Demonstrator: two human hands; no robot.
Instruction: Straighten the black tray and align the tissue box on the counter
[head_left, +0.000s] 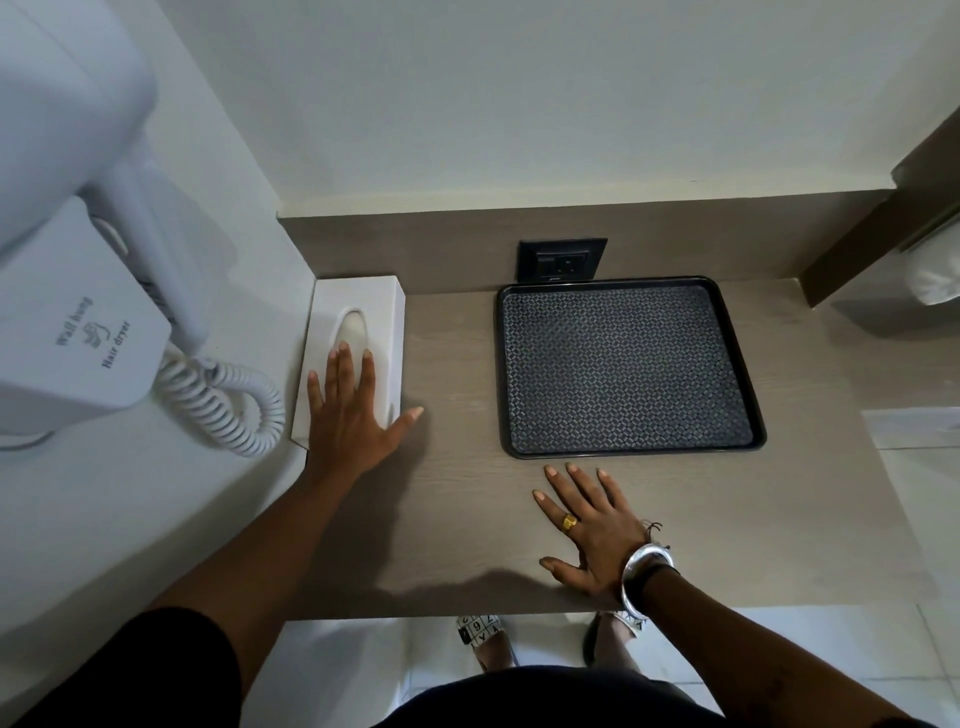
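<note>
Left hand (345, 410) covers tissue box's (353, 322) near end.

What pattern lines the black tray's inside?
The rectangular black plastic tray has a small grey woven-diamond pattern inside, seen in the head view.

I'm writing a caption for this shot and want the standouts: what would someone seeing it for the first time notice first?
The black tray with its woven-pattern base dominates the right of the grey counter, its far edge at the wall under a dark socket. At far left a big white wall-hung hair dryer looms with its coiled cord. The left hand lies flat on the white tissue box in the corner; the right hand rests spread on the counter just short of the tray.
</note>
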